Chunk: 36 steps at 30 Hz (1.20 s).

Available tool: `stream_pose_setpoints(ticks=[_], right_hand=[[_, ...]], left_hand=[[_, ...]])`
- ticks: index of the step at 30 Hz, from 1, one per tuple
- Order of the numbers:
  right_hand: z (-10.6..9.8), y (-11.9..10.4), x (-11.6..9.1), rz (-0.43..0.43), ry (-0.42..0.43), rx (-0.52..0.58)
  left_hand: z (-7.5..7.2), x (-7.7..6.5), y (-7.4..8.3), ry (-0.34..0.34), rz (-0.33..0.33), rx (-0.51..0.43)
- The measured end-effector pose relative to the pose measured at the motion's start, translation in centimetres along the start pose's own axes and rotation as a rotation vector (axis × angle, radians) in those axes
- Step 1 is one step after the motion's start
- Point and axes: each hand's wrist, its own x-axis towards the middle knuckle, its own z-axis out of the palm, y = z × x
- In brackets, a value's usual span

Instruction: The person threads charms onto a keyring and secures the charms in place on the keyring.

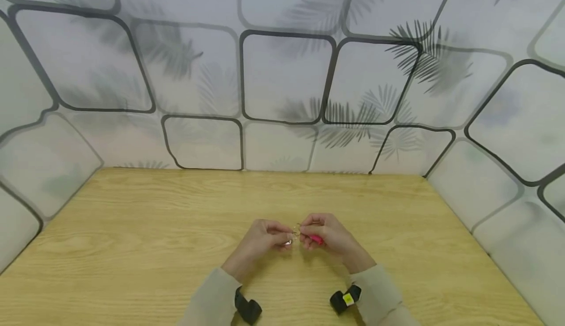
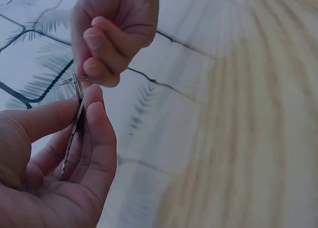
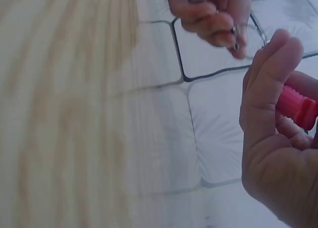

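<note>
Both hands meet over the wooden table, joined by a thin metal key ring [image 1: 296,227]. My left hand [image 1: 264,238] pinches a flat silver key [image 2: 70,142] between thumb and fingers, its notched edge showing in the left wrist view. At the key's top end the ring [image 2: 77,84] appears nearly edge-on. The right hand [image 1: 330,237] pinches the ring's other side at its fingertips. A ribbed pink piece [image 3: 293,105] sits within the curled right fingers, partly hidden by them.
The light wood table [image 1: 154,213] spreads around both hands. A pale covering [image 1: 282,76] with dark rounded outlines and leaf prints rises behind it and along both sides. Black straps with small devices [image 1: 248,310] are worn at the wrists.
</note>
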Motion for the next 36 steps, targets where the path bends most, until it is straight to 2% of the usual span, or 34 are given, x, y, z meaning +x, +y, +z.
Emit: stream_pose_setpoints(ticks=[6,11,15,22,28,32,36], right_hand=[[-1.6,-0.3,0.1,0.038,-0.024,-0.057],[-3.0,-1.0,0.1,0.058,-0.056,-0.107],[-4.3,-1.6,0.2,0.061,-0.063,-0.115],[-6.2,-1.7,0.4,0.057,-0.099,-0.121],[-6.9,-1.5,0.6,0.077,-0.096,-0.049],[-7.2,-1.2,1.1,0.105,-0.053,-0.024],[-7.3,-0.9,1.9,0.136,0.06,-0.033]], left_hand=[[-1.0,0.3,0.3,-0.005,-0.014,-0.006],[-1.9,0.8,0.6,-0.047,-0.009,-0.011],[-2.8,1.1,0.8,-0.075,0.003,0.036],[-4.2,1.6,0.9,-0.017,-0.037,0.1],[-4.5,2.5,1.2,0.047,-0.047,0.123],[-4.9,3.0,1.4,0.068,-0.076,0.11],[-5.4,3.4,1.4,0.084,-0.106,0.075]])
